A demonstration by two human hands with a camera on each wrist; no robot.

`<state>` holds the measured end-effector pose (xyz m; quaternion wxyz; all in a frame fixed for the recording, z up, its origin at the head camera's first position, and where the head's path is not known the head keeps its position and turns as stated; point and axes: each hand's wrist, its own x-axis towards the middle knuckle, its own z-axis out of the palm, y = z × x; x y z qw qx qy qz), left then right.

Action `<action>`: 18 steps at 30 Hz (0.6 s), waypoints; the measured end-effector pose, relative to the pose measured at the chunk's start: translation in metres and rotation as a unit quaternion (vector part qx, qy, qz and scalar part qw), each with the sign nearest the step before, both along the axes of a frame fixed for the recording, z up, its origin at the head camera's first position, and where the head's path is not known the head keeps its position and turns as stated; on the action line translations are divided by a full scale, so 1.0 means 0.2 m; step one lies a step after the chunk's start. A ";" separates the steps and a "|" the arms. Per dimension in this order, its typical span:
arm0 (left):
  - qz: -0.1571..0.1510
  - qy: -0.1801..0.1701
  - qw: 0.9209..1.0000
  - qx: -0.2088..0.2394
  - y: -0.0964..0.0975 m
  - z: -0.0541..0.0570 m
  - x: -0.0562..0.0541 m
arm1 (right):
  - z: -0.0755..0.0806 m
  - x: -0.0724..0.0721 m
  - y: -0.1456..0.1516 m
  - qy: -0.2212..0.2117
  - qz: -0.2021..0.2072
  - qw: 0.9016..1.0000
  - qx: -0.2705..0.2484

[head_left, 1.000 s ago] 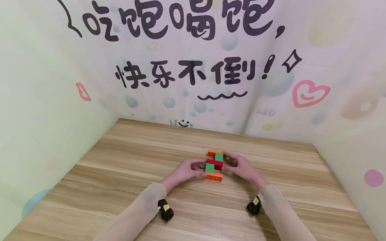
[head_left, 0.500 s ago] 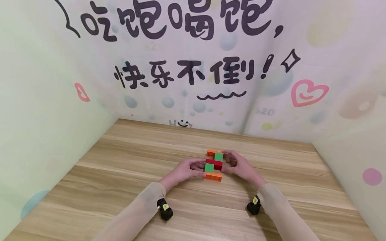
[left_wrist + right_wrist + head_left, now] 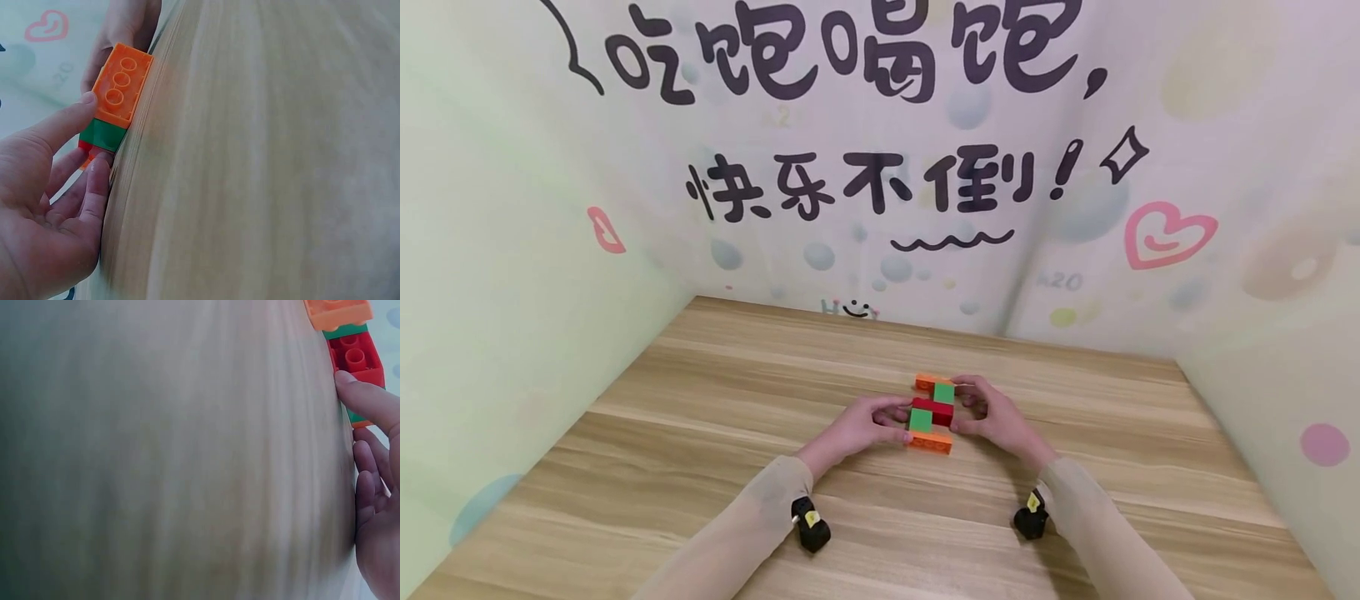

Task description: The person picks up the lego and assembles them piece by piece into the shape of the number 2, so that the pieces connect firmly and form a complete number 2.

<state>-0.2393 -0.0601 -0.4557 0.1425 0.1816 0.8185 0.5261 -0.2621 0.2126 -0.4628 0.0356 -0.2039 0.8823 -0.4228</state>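
Observation:
Joined toy building blocks lie on the table in a zigzag. Front to back they are a near orange block (image 3: pixel 930 443), a green block (image 3: pixel 921 420), a red block (image 3: pixel 934 411), another green block (image 3: pixel 944 392) and a far orange block (image 3: pixel 924 382). My left hand (image 3: pixel 856 428) holds the left side, thumb at the near orange block and fingers by the red one. From the right, my right hand (image 3: pixel 1000 418) grips it, thumb on the red block and fingertips by the far end. Hollow undersides show on the orange block (image 3: pixel 121 84) and the red block (image 3: pixel 357 357).
The wood-grain table (image 3: pixel 760 358) meets a printed cloth backdrop (image 3: pixel 880 275) at its back edge, with pale cloth on both sides. A black wrist camera (image 3: pixel 811 525) sits under the left sleeve, and another black camera (image 3: pixel 1032 515) under the right sleeve.

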 end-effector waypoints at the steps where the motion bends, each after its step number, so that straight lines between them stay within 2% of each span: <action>1: 0.000 0.000 1.000 0.000 0.00 0.00 0.00 | 0.00 0.00 0.00 0.001 0.000 1.000 0.000; 18: -0.006 -0.008 1.000 0.008 -0.01 0.00 0.02 | 0.00 0.02 0.00 -0.001 -0.001 1.000 0.003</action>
